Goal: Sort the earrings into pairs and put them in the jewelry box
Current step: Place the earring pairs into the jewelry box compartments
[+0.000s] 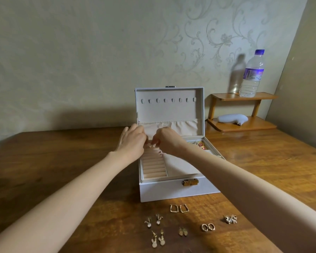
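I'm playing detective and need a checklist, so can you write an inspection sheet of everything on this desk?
Surface: wooden table.
Job's things: white jewelry box, lid up; six earring pairs on the table in front of it, among them square hoops and a sparkly cluster.
Clutter: water bottle on a small wooden shelf; grey object below it.
Hands: left hand and right hand, fingers meeting over the box's ring rolls; what they hold is too small to tell.
Cables: nothing seen.
Surroundings: patterned wallpaper.
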A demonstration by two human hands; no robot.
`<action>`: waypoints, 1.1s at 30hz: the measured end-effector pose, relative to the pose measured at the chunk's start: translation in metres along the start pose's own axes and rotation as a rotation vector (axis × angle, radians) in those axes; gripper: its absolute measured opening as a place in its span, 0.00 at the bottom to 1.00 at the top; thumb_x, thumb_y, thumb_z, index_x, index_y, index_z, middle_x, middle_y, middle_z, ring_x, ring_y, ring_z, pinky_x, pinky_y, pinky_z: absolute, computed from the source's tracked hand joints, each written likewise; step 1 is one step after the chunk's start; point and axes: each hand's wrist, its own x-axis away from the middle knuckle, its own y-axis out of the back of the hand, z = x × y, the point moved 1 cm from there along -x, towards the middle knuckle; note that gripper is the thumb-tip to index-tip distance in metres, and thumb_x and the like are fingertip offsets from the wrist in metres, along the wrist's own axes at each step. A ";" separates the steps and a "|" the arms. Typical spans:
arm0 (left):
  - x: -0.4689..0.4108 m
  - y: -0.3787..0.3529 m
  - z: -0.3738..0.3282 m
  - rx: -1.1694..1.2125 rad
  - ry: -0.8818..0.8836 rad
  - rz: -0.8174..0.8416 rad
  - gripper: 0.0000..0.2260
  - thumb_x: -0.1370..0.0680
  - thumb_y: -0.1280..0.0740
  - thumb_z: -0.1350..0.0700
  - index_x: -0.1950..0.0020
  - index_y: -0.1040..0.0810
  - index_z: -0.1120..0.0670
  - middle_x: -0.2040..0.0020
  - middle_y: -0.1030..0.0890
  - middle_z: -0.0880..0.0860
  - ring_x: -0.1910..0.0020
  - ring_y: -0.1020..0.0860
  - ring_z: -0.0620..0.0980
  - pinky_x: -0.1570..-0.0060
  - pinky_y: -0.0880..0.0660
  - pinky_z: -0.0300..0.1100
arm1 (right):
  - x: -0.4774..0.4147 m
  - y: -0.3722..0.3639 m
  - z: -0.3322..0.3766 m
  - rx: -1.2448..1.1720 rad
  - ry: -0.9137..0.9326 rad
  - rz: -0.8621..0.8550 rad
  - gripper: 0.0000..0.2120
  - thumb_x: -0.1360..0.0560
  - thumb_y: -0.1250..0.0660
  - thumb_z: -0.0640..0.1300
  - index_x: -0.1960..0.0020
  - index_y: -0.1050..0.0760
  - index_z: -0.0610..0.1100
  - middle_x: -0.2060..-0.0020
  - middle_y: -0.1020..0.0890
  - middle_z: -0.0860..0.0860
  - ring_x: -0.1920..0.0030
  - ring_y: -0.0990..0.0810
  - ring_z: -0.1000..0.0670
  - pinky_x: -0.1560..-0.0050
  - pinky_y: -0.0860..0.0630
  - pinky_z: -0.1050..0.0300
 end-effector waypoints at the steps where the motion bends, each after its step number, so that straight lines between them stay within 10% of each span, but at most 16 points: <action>1: 0.004 0.003 0.003 0.042 -0.008 -0.052 0.11 0.24 0.36 0.59 0.42 0.22 0.55 0.45 0.26 0.51 0.43 0.32 0.51 0.43 0.35 0.45 | 0.005 0.008 0.000 -0.029 -0.017 -0.029 0.13 0.26 0.36 0.33 0.45 0.19 0.42 0.52 0.16 0.44 0.51 0.19 0.47 0.49 0.25 0.58; 5: 0.036 0.033 0.001 0.194 -0.060 -0.289 0.11 0.26 0.31 0.58 0.44 0.22 0.56 0.47 0.23 0.52 0.48 0.25 0.51 0.52 0.31 0.42 | 0.043 0.044 0.005 -0.125 -0.031 -0.205 0.13 0.26 0.32 0.39 0.41 0.22 0.46 0.49 0.17 0.50 0.54 0.20 0.53 0.48 0.24 0.62; 9: 0.081 0.057 -0.021 0.327 -0.037 -0.106 0.12 0.25 0.33 0.50 0.43 0.28 0.50 0.49 0.27 0.41 0.65 0.29 0.37 0.64 0.34 0.29 | 0.100 0.060 0.017 -0.078 0.028 -0.094 0.12 0.27 0.31 0.47 0.44 0.21 0.51 0.52 0.18 0.56 0.65 0.28 0.65 0.57 0.29 0.68; 17: 0.118 0.036 -0.073 0.312 -0.096 0.245 0.13 0.22 0.38 0.45 0.39 0.31 0.47 0.42 0.22 0.48 0.42 0.25 0.51 0.45 0.30 0.44 | 0.164 0.034 0.018 -0.031 -0.131 0.200 0.12 0.28 0.30 0.51 0.45 0.22 0.54 0.67 0.30 0.60 0.61 0.30 0.57 0.61 0.34 0.62; 24: 0.113 0.012 -0.093 0.147 -0.135 0.306 0.12 0.21 0.38 0.54 0.38 0.31 0.52 0.48 0.21 0.54 0.47 0.23 0.55 0.49 0.28 0.49 | 0.167 0.015 0.021 -0.042 -0.198 0.244 0.13 0.27 0.30 0.47 0.43 0.24 0.51 0.49 0.20 0.51 0.48 0.23 0.49 0.53 0.31 0.59; 33: 0.112 0.010 -0.096 0.159 -0.104 0.313 0.09 0.22 0.39 0.60 0.43 0.30 0.56 0.48 0.22 0.55 0.49 0.23 0.55 0.57 0.34 0.43 | 0.171 0.002 0.022 -0.082 -0.264 0.212 0.09 0.29 0.28 0.48 0.51 0.24 0.50 0.53 0.19 0.49 0.51 0.22 0.48 0.56 0.29 0.57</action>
